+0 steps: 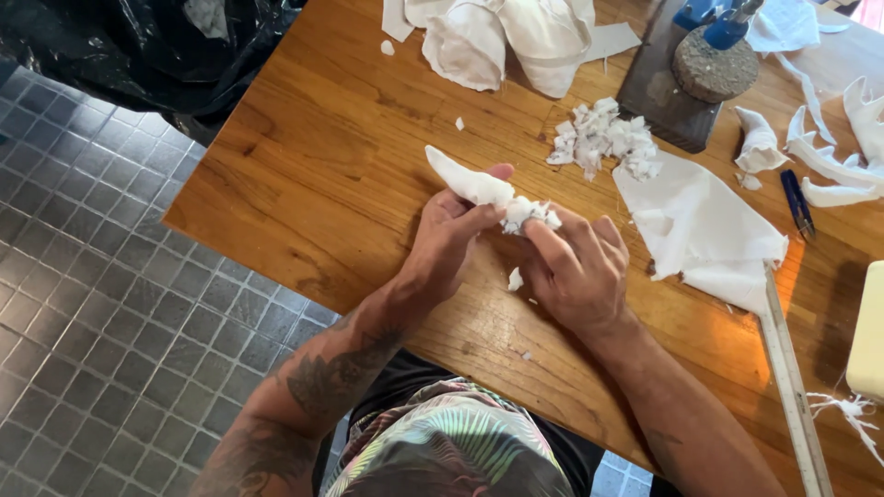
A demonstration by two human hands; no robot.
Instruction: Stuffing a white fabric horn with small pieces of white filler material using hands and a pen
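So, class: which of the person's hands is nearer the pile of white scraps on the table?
Right. The right hand sits just below the pile of white scraps; the left hand is farther left, holding the white cone-shaped piece.

The cream block (869, 336) was cut off by the right edge. The white piece's (479, 189) end was hidden under fingers (460, 221).

Single head view, steeply downward, close over wooden table (368, 138).

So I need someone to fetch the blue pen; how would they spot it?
Start at the wooden table, far right side. Beside the curled white horn-like pieces lies the blue pen: the only slim dark blue thing among white scraps.
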